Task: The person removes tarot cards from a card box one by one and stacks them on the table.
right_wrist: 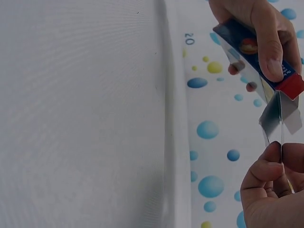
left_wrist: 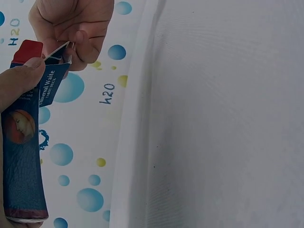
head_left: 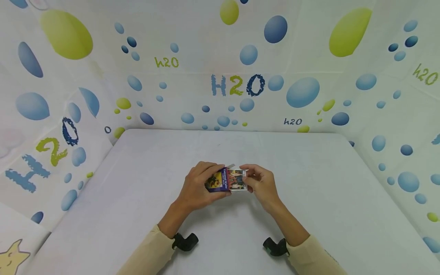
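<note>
My left hand (head_left: pixel 199 187) grips a blue tarot card box (head_left: pixel 216 182) lettered "Universal Waite", thumb along one narrow side and fingers along the other. A tarot card (head_left: pixel 236 180) with a colourful picture juts from the box's right end. My right hand (head_left: pixel 264 186) pinches the outer edge of that card between thumb and fingers. In the left wrist view a red side flap (left_wrist: pixel 27 51) stands out by the thumb at the open end. The right wrist view shows the card edge-on as a thin line, with the box's grey inner lid beside it.
A white cloth covers the table (head_left: pixel 137 172). Behind it and along both sides hang cloth walls (head_left: pixel 192 91) printed with blue and green drops and "H2O". Black wrist cameras (head_left: pixel 185 242) sit at both sleeve cuffs.
</note>
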Demonstrator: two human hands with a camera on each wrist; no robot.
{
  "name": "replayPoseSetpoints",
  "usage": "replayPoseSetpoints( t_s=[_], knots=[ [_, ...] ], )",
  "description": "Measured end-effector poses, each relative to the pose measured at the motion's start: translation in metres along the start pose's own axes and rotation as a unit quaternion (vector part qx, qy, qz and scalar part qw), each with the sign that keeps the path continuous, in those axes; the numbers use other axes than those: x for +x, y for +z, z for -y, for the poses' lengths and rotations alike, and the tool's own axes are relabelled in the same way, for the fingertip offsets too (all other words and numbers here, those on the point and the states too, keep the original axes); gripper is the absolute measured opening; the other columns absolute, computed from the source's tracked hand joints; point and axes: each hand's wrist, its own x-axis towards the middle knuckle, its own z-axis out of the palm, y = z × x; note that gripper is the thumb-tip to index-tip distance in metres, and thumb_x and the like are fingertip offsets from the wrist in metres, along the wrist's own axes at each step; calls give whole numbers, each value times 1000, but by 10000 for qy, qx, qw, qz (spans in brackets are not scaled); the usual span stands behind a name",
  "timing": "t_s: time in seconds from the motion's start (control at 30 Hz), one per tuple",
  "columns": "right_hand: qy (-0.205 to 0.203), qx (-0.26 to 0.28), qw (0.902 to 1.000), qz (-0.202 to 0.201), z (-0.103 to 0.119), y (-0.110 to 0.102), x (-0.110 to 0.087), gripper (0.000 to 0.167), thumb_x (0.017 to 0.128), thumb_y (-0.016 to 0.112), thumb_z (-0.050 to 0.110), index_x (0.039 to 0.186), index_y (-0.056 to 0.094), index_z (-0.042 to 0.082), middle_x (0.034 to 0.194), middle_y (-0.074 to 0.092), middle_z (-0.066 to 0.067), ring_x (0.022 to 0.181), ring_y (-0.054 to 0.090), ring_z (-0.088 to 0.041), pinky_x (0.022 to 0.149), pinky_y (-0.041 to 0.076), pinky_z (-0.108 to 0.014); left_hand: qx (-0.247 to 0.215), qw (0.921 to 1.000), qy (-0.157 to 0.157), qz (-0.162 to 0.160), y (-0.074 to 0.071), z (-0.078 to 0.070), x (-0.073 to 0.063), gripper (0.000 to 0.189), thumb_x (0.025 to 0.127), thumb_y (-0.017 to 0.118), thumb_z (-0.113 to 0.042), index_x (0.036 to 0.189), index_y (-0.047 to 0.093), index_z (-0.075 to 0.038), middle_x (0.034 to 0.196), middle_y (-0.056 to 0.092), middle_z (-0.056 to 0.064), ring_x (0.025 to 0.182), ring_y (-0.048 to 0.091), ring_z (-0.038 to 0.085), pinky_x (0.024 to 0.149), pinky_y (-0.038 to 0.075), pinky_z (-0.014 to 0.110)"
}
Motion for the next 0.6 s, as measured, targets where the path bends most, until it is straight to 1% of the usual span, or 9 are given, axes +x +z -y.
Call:
replayPoseSetpoints(
  t_s=[0.27, 0.4, 0.6],
  knots=[
    [36, 3, 10000, -48, 2, -1, 0, 30, 88, 61, -9, 115, 71, 0, 86, 55, -13, 62, 50, -15, 53, 42, -22, -17, 10000, 71, -54, 0, 3, 0, 80, 62, 98, -40, 130, 68, -11, 119, 64, 2, 108, 57, 16, 84, 51, 36],
    [76, 8, 10000, -57, 2, -1, 0, 30, 88, 61, -9, 116, 70, -2, 86, 55, -12, 62, 49, -15, 53, 41, -22, -40, 10000, 57, -51, 0, 3, -1, 80, 62, 98, -40, 130, 68, -11, 120, 65, 2, 109, 58, 17, 85, 52, 37],
    [127, 54, 9999, -52, 0, -2, 1, 32, 86, 61, -10, 116, 70, -3, 87, 53, -11, 60, 49, -14, 52, 40, -23, -33, 10000, -22, 14, -1, 3, -1, 79, 64, 97, -41, 132, 67, -13, 121, 64, 2, 110, 57, 16, 86, 51, 37]
  ],
)
